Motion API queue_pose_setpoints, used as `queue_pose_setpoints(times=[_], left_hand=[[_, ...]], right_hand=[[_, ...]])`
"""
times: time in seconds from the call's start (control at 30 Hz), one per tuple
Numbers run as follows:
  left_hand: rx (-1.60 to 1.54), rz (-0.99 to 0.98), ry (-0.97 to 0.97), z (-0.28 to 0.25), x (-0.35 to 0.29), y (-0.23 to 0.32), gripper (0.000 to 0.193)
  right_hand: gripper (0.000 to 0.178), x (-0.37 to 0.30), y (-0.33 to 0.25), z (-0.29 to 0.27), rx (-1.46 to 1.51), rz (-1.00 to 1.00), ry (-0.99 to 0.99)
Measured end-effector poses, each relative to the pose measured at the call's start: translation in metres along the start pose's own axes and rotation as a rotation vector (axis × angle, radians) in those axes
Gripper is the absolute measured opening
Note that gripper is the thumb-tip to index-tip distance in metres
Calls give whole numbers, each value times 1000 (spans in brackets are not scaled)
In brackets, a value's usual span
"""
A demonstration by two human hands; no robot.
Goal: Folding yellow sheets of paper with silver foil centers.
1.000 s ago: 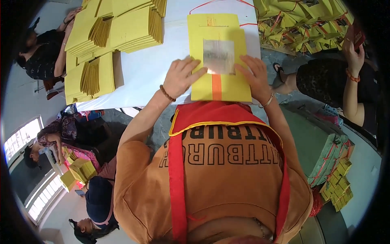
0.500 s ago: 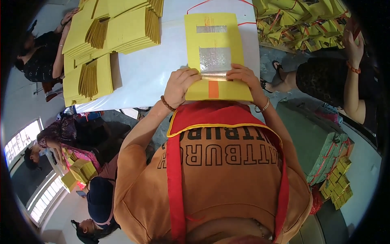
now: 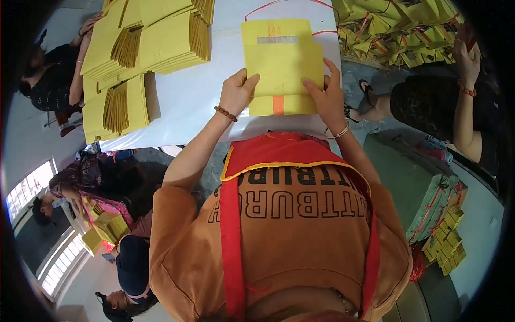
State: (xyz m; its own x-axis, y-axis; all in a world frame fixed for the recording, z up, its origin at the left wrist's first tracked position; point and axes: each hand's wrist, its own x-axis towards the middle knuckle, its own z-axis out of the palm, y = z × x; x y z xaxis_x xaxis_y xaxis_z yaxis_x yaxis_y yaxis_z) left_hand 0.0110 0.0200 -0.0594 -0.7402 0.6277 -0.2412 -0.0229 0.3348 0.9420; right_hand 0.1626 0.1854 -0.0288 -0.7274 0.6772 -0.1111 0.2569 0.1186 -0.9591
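Observation:
In front of me on the white table lies yellow joss paper (image 3: pixel 284 72), folded so that its near part covers the large silver patch. A narrow silver strip and orange marks show at its far end, and an orange patch near the close edge. My left hand (image 3: pixel 237 95) grips the left edge, thumb on top and fingers curled below. My right hand (image 3: pixel 329 99) pinches the right side, with the thumb on the paper and the other fingers at its edge. How many sheets are in the fold I cannot tell.
Stacks of folded yellow paper (image 3: pixel 166 43) cover the table's left side. A red string (image 3: pixel 279 4) loops behind the paper. Strung yellow papers (image 3: pixel 397 32) hang or lie at the far right. Green bundles (image 3: pixel 407 182) stand at right. Other people sit or stand on both sides.
The near part of the joss paper has been folded away from me over the large silver patch. Both hands moved slightly away from me and now hold the side edges.

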Motion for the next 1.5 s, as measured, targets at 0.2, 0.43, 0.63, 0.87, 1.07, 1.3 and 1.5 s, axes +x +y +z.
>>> queue_pose_setpoints(times=[0.2, 0.43, 0.63, 0.87, 1.07, 1.3, 1.5], left_hand=[[10, -112, -5, -1, 2, 12, 21], [-104, -197, -51, -5, 6, 11, 20], [154, -49, 99, -3, 0, 41, 23], [922, 765, 34, 46, 9, 44, 49], [1069, 728, -4, 52, 9, 26, 53], [1062, 697, -77, 49, 12, 27, 52], [553, 564, -85, 39, 17, 20, 58]], right_hand=[[42, 7, 5, -1, -164, -60, -27], [45, 13, 8, 0, -163, 143, -90], [43, 14, 23, 4, -136, -13, 11], [42, 12, 17, 4, -163, -7, 28], [48, 11, -5, -3, -418, 48, -2], [57, 24, -1, 23, -777, -751, -173], [59, 28, 14, 34, -748, -683, -128]])
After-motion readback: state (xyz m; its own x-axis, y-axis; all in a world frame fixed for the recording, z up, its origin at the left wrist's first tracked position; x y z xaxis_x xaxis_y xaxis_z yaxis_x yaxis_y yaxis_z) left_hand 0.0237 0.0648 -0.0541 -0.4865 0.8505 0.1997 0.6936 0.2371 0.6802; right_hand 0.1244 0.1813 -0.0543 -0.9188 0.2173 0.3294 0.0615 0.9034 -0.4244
